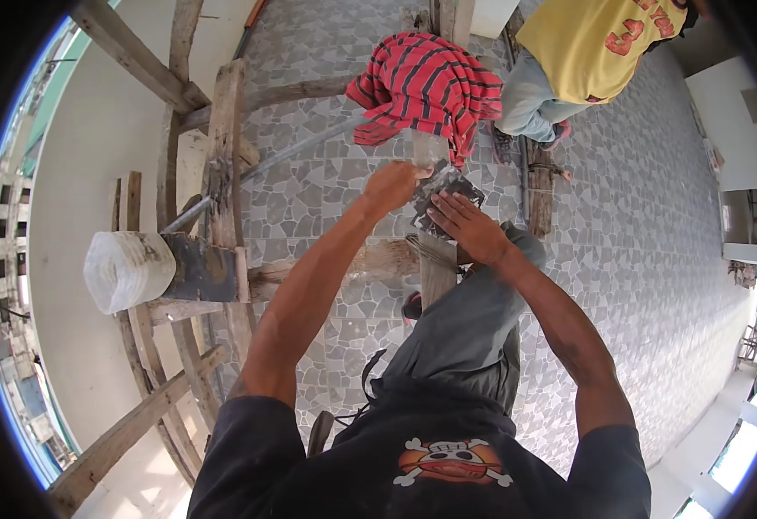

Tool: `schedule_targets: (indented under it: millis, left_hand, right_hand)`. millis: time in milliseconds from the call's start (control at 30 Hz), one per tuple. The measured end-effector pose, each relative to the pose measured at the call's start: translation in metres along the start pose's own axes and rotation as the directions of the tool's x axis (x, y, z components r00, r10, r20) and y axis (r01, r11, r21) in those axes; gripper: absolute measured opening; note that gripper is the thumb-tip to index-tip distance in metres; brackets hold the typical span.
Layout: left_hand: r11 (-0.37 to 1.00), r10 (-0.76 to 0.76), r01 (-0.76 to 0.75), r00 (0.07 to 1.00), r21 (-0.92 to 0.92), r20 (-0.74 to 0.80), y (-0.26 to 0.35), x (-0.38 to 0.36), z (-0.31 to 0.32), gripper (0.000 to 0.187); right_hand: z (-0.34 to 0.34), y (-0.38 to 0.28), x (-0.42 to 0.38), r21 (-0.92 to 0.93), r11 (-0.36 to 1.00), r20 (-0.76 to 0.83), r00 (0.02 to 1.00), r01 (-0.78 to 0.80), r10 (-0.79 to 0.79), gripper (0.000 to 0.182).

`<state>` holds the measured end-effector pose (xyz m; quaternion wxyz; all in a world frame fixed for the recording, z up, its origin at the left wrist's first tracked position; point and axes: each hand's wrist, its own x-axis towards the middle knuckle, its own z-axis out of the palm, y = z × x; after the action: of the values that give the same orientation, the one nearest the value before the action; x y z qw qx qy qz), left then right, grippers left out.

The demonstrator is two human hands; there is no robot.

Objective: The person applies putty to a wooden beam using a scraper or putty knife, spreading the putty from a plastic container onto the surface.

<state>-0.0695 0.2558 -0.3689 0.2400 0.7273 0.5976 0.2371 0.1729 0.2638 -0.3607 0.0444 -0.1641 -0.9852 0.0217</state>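
My left hand (391,185) reaches the upper left edge of a dark, stained flat piece (455,183); its fingers are curled, and a small pale bit shows at the fingertips. Flat on the same piece, my right hand (468,227) rests with its fingers stretched out. The piece lies over an upright wooden post (437,275), with wire or cord (433,251) wound round the wood just below. A red cloth with dark stripes (430,82) hangs right beyond my hands.
Wooden beams (225,156) form a frame at the left, where a white translucent container (128,272) sits beside a dark board (204,270). A person in a yellow shirt (599,43) is at the upper right. Patterned stone tiles (603,233) lie below.
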Motion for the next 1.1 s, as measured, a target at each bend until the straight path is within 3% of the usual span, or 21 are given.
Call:
schedule_targets:
  millis: [33,167,267,367,500,600,700,800,900,1000,1033,1100]
  left_hand:
    - [0.999,-0.034,0.034,0.999,-0.001,0.027,0.003,0.002,-0.002,0.036]
    - [0.994,-0.109,0.111,0.991,-0.015,0.075,0.007,0.002,-0.01,0.036]
    - [0.997,-0.075,0.076,0.995,0.0,0.071,0.006,0.004,-0.005,0.034]
    - [0.994,-0.106,0.104,0.99,0.029,0.093,0.005,0.001,-0.007,0.029]
    - [0.989,-0.146,0.145,0.984,0.018,0.103,0.011,0.004,-0.007,0.028]
    - [0.98,-0.197,0.194,0.971,0.029,0.136,0.015,0.002,-0.013,0.032]
    - [0.978,-0.197,0.203,0.972,-0.037,0.132,0.014,0.005,-0.011,0.033]
    - [0.984,-0.16,0.148,0.98,0.102,0.118,0.02,0.0,-0.015,0.035]
    - [0.995,-0.099,0.099,0.992,0.001,0.077,0.01,0.003,-0.008,0.037]
    - [0.985,-0.158,0.148,0.981,0.084,0.115,0.021,-0.001,-0.015,0.038]
    - [0.989,-0.139,0.134,0.985,0.058,0.099,0.015,0.001,-0.013,0.038]
    - [0.995,-0.1,0.101,0.992,-0.004,0.075,0.013,0.002,-0.01,0.038]
  right_hand:
    - [-0.002,0.004,0.0,0.007,0.998,-0.003,0.998,-0.065,0.065,0.055]
    - [-0.001,-0.017,-0.002,0.062,0.991,-0.002,0.993,0.115,-0.115,0.055]
    - [0.001,-0.002,-0.001,-0.02,0.99,-0.038,0.99,-0.138,0.137,0.055]
    - [0.004,-0.021,-0.001,-0.004,0.998,-0.027,0.997,0.069,-0.069,0.057]
    - [0.004,0.0,-0.001,-0.062,0.986,-0.067,0.986,-0.156,0.152,0.058]
    - [0.011,-0.02,-0.005,-0.031,0.994,-0.05,0.993,0.107,-0.109,0.059]
    - [0.004,-0.004,-0.003,-0.054,0.988,-0.084,0.986,-0.147,0.142,0.055]
    - [0.006,-0.023,-0.004,-0.035,0.997,-0.049,0.997,0.062,-0.064,0.052]
    - [-0.003,-0.01,-0.003,0.006,0.994,-0.09,0.99,-0.109,0.11,0.051]
    - [0.003,-0.021,0.0,-0.056,0.997,-0.098,0.994,-0.043,0.038,0.051]
    - [0.005,-0.024,-0.003,-0.018,0.992,-0.071,0.99,0.121,-0.122,0.05]
    - [0.005,-0.014,-0.006,-0.018,0.998,-0.108,0.993,-0.056,0.054,0.05]
